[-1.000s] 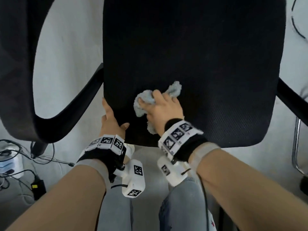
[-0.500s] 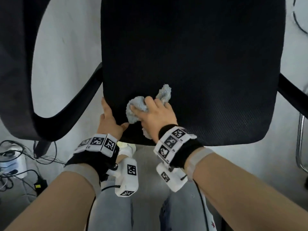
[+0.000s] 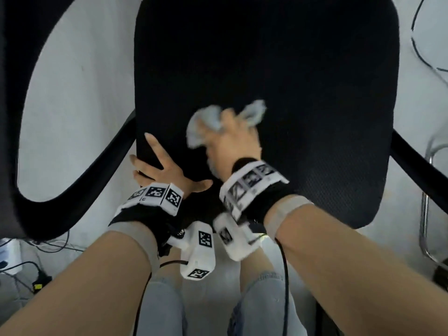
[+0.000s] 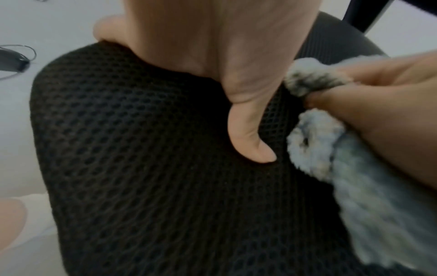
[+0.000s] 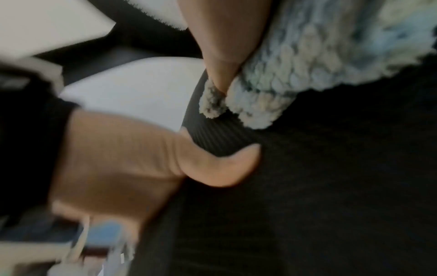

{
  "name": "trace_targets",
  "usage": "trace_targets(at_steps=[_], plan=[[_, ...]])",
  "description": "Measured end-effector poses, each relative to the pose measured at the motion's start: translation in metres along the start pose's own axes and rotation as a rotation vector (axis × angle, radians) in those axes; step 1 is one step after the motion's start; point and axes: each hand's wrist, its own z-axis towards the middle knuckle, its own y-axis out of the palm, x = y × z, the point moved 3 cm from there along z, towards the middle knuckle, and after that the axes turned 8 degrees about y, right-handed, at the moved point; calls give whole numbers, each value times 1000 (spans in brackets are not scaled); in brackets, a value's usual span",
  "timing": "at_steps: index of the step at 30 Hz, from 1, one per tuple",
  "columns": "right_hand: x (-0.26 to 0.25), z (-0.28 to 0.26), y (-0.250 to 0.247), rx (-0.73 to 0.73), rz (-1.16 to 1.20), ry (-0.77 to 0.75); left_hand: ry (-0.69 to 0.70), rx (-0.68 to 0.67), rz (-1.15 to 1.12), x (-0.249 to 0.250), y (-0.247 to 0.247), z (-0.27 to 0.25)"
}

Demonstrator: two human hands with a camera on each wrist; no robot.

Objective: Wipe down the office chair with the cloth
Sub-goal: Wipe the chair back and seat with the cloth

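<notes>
The office chair's black mesh seat (image 3: 303,93) fills the head view, with a curved black armrest (image 3: 48,214) at the left. My right hand (image 3: 232,139) grips a crumpled light blue fluffy cloth (image 3: 206,122) and presses it onto the near-left part of the seat. The cloth (image 4: 354,186) (image 5: 295,65) is bunched under the fingers. My left hand (image 3: 160,170) grips the seat's near-left corner, thumb (image 4: 250,134) on top of the mesh (image 4: 141,168) and fingers wrapped over the edge.
The chair stands on a pale grey floor (image 3: 72,93). Cables and a power adapter (image 3: 36,284) lie on the floor at the lower left. A chrome tube frame (image 3: 426,214) stands at the right edge. My legs in jeans (image 3: 160,311) are just before the seat.
My right hand has swept the cloth to the right and farther up the seat, after a move to the left before that. The left hand keeps its hold on the seat corner.
</notes>
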Motion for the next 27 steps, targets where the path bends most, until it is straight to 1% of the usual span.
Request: trace_targets(at_steps=[1, 2, 3, 4, 6, 7, 8, 9, 10, 11, 12, 14, 15, 16, 17, 18, 20, 21, 22, 23, 24, 25, 26, 27], plan=[[-3, -3, 2, -157, -84, -163, 4, -10, 8, 0, -1, -1], [8, 2, -4, -269, -185, -265, 6, -32, 13, 1, -2, -1], [26, 15, -14, -293, -262, -253, 6, -54, 20, 1, -2, -1], [47, 30, -32, -261, -280, -144, 2, -74, 28, 1, -3, -1], [98, 60, -72, -52, -334, 164, -16, -98, 39, 4, -3, 1], [113, 68, -90, 38, -315, 319, -26, -93, 44, 5, -5, 1], [120, 72, -98, 68, -193, 481, -37, -89, 47, 7, -4, 1], [119, 73, -96, 88, -136, 575, -49, -85, 41, 9, -4, 0], [105, 72, -89, 86, -127, 599, -56, -76, 35, 9, -3, -1], [84, 69, -77, 69, -106, 566, -49, -69, 27, 10, -5, -1], [56, 63, -60, 19, -63, 473, -29, -76, 26, 9, -4, -2], [5, 43, -24, -142, -61, 121, 0, -107, 28, 8, -3, -2], [-7, 34, -16, -230, -117, -25, -14, -100, 35, 8, -3, -3], [-5, 33, -20, -291, -157, -107, -48, -86, 42, 8, -4, -4], [9, 41, -29, -286, -187, -112, -80, -91, 38, 8, -5, -4], [29, 50, -40, -235, -182, -35, -98, -114, 32, 9, -4, -4], [79, 68, -72, -53, -88, 237, -98, -149, 20, 12, -5, -3], [95, 74, -85, 50, -36, 368, -93, -150, 20, 13, -7, -2], [103, 75, -88, 119, -23, 475, -87, -142, 18, 12, -7, 0], [101, 74, -86, 136, -36, 567, -80, -126, 17, 13, -7, 1], [90, 68, -77, 116, -50, 594, -72, -106, 19, 14, -7, 0], [71, 60, -65, 53, -43, 553, -65, -78, 27, 14, -7, -1], [49, 48, -50, -35, -46, 430, -56, -43, 32, 14, -7, -2], [28, 32, -31, -143, -70, 215, -51, -13, 32, 14, -7, -3]])
